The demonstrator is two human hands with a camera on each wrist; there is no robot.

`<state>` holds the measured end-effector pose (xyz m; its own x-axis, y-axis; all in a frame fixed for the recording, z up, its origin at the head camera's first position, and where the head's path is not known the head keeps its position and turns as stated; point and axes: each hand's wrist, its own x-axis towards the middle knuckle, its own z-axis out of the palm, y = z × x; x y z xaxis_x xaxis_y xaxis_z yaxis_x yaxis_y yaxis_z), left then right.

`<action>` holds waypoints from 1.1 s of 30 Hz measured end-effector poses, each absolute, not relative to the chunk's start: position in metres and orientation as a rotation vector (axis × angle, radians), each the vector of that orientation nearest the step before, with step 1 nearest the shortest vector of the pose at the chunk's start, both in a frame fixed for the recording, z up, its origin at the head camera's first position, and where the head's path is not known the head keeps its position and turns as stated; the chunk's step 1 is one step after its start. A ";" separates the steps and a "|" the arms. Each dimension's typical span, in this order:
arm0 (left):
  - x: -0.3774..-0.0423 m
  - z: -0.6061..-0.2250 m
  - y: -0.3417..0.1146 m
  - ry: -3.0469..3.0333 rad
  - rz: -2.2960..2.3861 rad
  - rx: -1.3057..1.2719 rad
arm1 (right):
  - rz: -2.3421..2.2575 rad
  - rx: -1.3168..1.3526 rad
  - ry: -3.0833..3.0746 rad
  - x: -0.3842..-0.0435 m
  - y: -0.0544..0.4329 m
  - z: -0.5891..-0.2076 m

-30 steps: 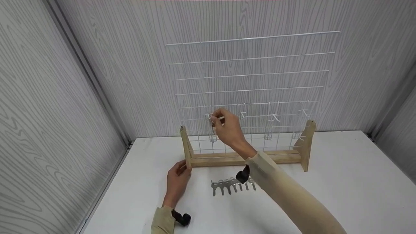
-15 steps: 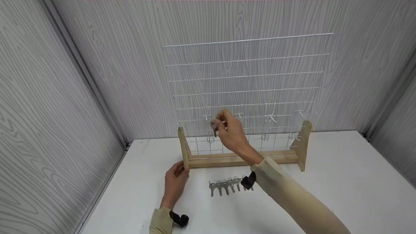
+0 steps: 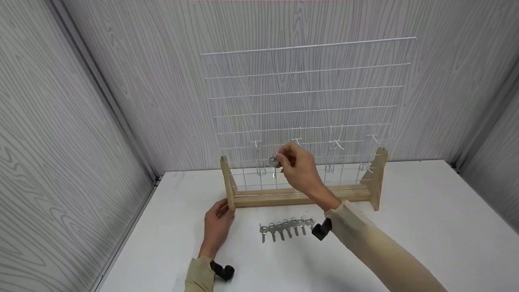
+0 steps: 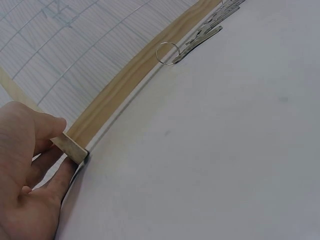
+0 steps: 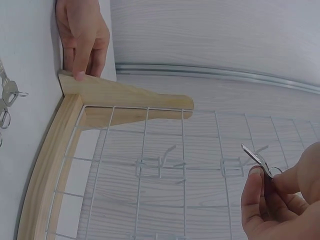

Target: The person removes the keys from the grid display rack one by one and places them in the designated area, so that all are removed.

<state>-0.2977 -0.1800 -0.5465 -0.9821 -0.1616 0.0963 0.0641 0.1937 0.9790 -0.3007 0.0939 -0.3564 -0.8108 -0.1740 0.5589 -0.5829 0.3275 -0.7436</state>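
My right hand [image 3: 301, 169] pinches a silver key [image 3: 274, 162] by its head, with a small ring at the top. The key's blade points down in front of a white wire grid [image 3: 308, 46], below and right of the leftmost hook [image 3: 256, 143]. In the right wrist view, the key [image 5: 254, 155] overlaps a hook on the grid. My left hand [image 3: 217, 227] grips the front foot of the rack's left wooden side piece [image 3: 228, 182]. Thumb and fingers lie on either side of that wood [image 4: 72, 149] in the left wrist view.
Several keys [image 3: 280, 232] with rings lie in a row on the white table [image 3: 429, 227], in front of the rack's wooden base bar [image 3: 263, 201]. More white hooks [image 3: 337, 144] hang across the grid. Wood-patterned panels [image 3: 121, 101] stand behind and to the left.
My right hand has drawn back from the leftmost hook, rightward and slightly down, with the key in its fingers. The left hand stays on the wooden side piece.
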 end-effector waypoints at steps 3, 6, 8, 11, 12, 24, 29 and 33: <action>-0.298 -0.546 -0.180 -2.272 -1.897 0.080 | 1.481 0.671 -2.233 -0.300 0.099 -0.359; -0.300 -0.546 -0.180 -2.267 -1.909 0.070 | 1.499 0.660 -2.233 -0.299 0.103 -0.362; -0.300 -0.546 -0.181 -2.254 -1.926 0.069 | 1.512 0.657 -2.227 -0.298 0.106 -0.365; -0.301 -0.546 -0.181 -2.244 -1.933 0.078 | 1.509 0.657 -2.226 -0.297 0.111 -0.369; -0.301 -0.546 -0.181 -2.242 -1.931 0.083 | 1.503 0.655 -2.230 -0.296 0.113 -0.370; -0.300 -0.546 -0.180 -2.254 -1.874 0.099 | 1.474 0.600 -2.270 -0.291 0.138 -0.389; -0.299 -0.545 -0.179 -2.260 -1.860 0.106 | 1.477 0.574 -2.268 -0.289 0.149 -0.399; -0.300 -0.547 -0.179 -2.274 -1.847 0.122 | 1.477 0.543 -2.286 -0.288 0.156 -0.409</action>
<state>-0.3003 -0.1786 -0.5468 -0.9747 -0.1950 0.1094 0.0670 0.2118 0.9750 -0.2877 0.1562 -0.4088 -0.8597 -0.1213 0.4962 -0.5022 0.3782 -0.7777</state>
